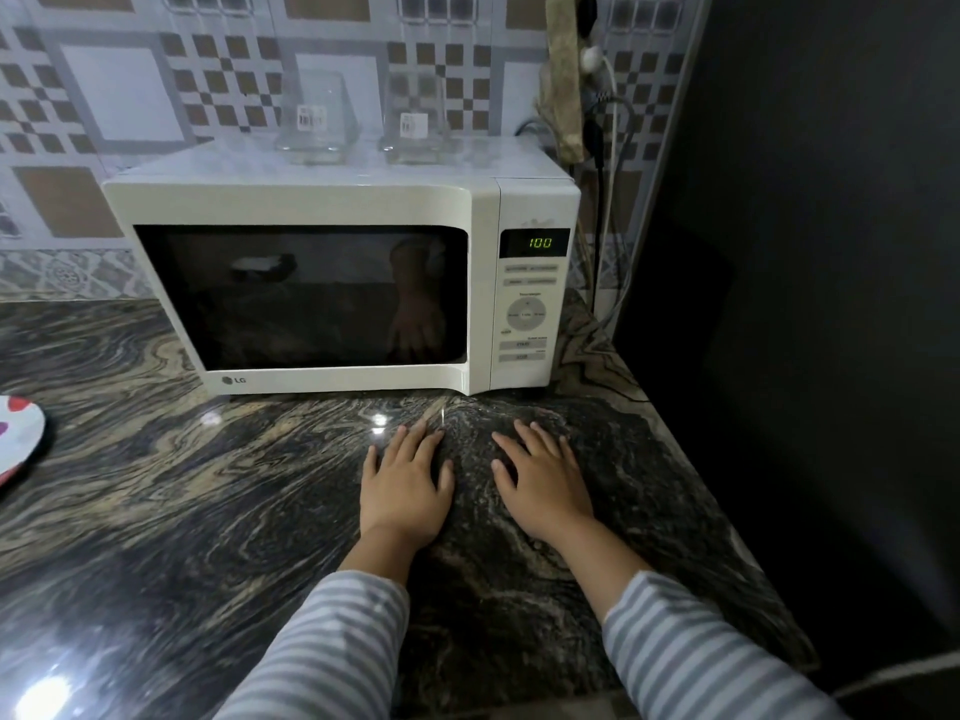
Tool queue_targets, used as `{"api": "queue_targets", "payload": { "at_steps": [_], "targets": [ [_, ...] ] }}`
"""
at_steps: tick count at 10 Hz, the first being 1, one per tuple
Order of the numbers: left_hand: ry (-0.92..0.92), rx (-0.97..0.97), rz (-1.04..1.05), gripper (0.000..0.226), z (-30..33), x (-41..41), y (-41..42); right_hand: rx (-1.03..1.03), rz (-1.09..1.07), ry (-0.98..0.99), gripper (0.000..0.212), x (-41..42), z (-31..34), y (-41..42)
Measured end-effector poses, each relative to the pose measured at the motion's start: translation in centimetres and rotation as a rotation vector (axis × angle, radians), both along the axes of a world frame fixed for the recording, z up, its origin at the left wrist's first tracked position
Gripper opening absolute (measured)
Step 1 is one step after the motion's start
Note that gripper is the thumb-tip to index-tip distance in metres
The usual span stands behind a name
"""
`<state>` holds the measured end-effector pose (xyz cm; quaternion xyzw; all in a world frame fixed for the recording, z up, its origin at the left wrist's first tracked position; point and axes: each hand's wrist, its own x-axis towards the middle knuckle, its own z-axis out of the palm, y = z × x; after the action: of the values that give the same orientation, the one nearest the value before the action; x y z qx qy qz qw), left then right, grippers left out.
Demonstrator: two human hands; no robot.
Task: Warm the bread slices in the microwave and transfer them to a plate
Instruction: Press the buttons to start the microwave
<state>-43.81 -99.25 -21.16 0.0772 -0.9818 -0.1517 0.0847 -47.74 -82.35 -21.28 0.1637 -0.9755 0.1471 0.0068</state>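
Note:
A white microwave (337, 283) stands on the dark marbled counter (208, 511) with its door closed. Its green display (540, 243) reads 100. The window is dark, and no bread shows through it. My left hand (405, 485) and my right hand (545, 480) lie flat on the counter just in front of the microwave, fingers spread, holding nothing. At the far left edge lies part of a white plate (18, 433) with red and purple marks. Bread slices are not visible anywhere.
Two clear glass containers (317, 119) (415, 119) stand on top of the microwave. Cables (608, 148) hang down the tiled wall behind its right side. A dark wall or panel (805, 304) closes off the right. The counter ends at its right edge beside my right hand.

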Motion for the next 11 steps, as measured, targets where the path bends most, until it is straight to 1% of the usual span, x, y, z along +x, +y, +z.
{"api": "queue_targets", "payload": {
  "at_steps": [9,10,11],
  "targets": [
    [-0.024,0.003,-0.006,0.052,0.08,0.12,-0.07,0.030,0.013,-0.011,0.051,0.32,0.18,0.17],
    [-0.027,-0.018,-0.009,0.053,-0.03,0.16,0.01,0.033,0.015,-0.022,0.051,0.32,0.32,0.21],
    [-0.020,-0.028,-0.006,0.053,-0.06,0.14,0.11,-0.011,0.021,-0.054,0.051,-0.08,0.74,0.20]
  ]
}}
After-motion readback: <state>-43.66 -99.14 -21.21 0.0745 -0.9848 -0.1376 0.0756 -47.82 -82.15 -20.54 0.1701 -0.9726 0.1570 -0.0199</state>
